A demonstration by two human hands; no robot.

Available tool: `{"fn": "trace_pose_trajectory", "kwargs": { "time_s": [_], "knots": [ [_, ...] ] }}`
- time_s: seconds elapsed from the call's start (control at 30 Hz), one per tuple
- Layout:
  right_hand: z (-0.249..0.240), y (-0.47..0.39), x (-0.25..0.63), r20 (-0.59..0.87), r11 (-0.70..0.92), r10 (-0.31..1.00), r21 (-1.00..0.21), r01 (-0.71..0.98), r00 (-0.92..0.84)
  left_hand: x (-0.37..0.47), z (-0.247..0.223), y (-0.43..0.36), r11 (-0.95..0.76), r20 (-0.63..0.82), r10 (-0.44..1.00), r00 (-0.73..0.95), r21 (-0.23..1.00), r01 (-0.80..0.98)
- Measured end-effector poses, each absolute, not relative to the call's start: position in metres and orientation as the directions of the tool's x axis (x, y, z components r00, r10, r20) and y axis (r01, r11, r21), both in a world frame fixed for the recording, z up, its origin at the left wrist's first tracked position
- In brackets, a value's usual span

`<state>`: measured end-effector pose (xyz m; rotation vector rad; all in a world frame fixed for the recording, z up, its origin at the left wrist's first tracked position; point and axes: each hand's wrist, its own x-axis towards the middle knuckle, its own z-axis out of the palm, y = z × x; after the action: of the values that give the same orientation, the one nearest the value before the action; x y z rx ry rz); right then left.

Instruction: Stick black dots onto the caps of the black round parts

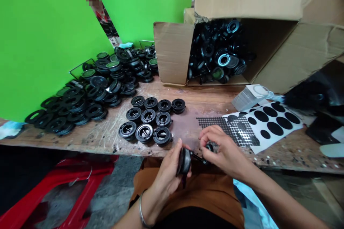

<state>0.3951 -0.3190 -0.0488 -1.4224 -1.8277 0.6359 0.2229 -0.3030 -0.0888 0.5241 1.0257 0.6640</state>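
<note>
Head view, held part: a black round part (pixel 184 161) with a ribbed rim and a thin linking arm (pixel 197 157), held over the lap at the near edge of the worktable (pixel 204 96).
Handling: looks light, rigid and probably plastic; the smooth face may slip, and the thin arm looks the weakest place.
Where to hold: round the ribbed rim, with the arm left free to swing if its joint is loose.
Pointing: the disc stands nearly edge-on, its flat face towards the left; the long axis runs roughly left to right, the arm reaching right and slightly near.
Left hand (pixel 167 171): closed round the disc, thumb along its far side.
Right hand (pixel 225 150): fingers curled at a small black end piece (pixel 209 147); whether they grip it or only touch, I cannot tell.
Just far-left: black round units (pixel 148 116) in short rows.
Right: a sheet of small dots (pixel 242 128), overlapping a white sheet with black circles (pixel 279 128).
Left, farther: a heap of similar parts (pixel 76 103).
Far: an open cardboard box (pixel 172 52) with more parts inside.
</note>
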Motion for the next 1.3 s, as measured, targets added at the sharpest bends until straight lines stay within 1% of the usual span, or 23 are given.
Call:
{"fn": "trace_pose_trajectory", "kwargs": {
  "time_s": [0.13, 0.37, 0.43, 0.57, 0.67, 0.73, 0.8, 0.87, 0.93, 0.97, 1.03, 1.1, 1.17, 1.3],
  "knots": [
    [-0.056, -0.321, 0.385, 0.242, 0.268, 0.961, -0.717, 0.643, -0.131, 0.226, -0.09, -0.305, 0.661, -0.568, 0.745, 0.35, 0.7, -0.27],
    [-0.061, -0.323, 0.379, 0.256, 0.272, 0.958, -0.669, 0.691, -0.13, 0.229, -0.092, -0.309, 0.691, -0.599, 0.721, 0.349, 0.66, -0.296],
    [-0.061, -0.326, 0.377, 0.306, 0.302, 0.943, -0.635, 0.711, -0.127, 0.229, -0.093, -0.309, 0.704, -0.606, 0.71, 0.36, 0.634, -0.321],
    [-0.069, -0.339, 0.37, 0.489, 0.408, 0.863, -0.524, 0.748, -0.128, 0.229, -0.09, -0.309, 0.744, -0.655, 0.666, 0.357, 0.554, -0.373],
    [-0.08, -0.353, 0.365, 0.573, 0.459, 0.807, -0.453, 0.764, -0.145, 0.228, -0.088, -0.308, 0.767, -0.673, 0.642, 0.369, 0.549, -0.332],
    [-0.084, -0.36, 0.364, 0.578, 0.488, 0.795, -0.428, 0.76, -0.185, 0.227, -0.088, -0.308, 0.775, -0.67, 0.631, 0.39, 0.562, -0.289],
    [-0.083, -0.361, 0.37, 0.546, 0.514, 0.804, -0.441, 0.736, -0.234, 0.225, -0.089, -0.307, 0.776, -0.664, 0.628, 0.406, 0.576, -0.259],
    [-0.081, -0.355, 0.384, 0.479, 0.502, 0.842, -0.525, 0.687, -0.249, 0.224, -0.09, -0.305, 0.769, -0.648, 0.632, 0.424, 0.591, -0.243],
    [-0.083, -0.34, 0.405, 0.406, 0.402, 0.899, -0.623, 0.671, -0.161, 0.222, -0.09, -0.302, 0.754, -0.621, 0.647, 0.442, 0.607, -0.251],
    [-0.086, -0.331, 0.416, 0.369, 0.319, 0.926, -0.647, 0.692, -0.082, 0.222, -0.089, -0.3, 0.745, -0.607, 0.657, 0.448, 0.614, -0.261],
    [-0.097, -0.312, 0.434, 0.302, 0.161, 0.953, -0.596, 0.787, 0.034, 0.221, -0.088, -0.297, 0.727, -0.584, 0.677, 0.449, 0.624, -0.286],
    [-0.109, -0.297, 0.445, 0.222, 0.072, 0.974, -0.492, 0.867, 0.046, 0.221, -0.086, -0.294, 0.716, -0.57, 0.69, 0.447, 0.629, -0.304],
    [-0.117, -0.286, 0.448, 0.154, 0.045, 0.988, -0.399, 0.916, 0.019, 0.22, -0.084, -0.292, 0.704, -0.559, 0.703, 0.441, 0.639, -0.312],
    [-0.115, -0.276, 0.442, 0.097, 0.045, 0.995, -0.263, 0.964, -0.02, 0.221, -0.083, -0.291, 0.696, -0.566, 0.713, 0.414, 0.644, -0.318]
  ]
}}
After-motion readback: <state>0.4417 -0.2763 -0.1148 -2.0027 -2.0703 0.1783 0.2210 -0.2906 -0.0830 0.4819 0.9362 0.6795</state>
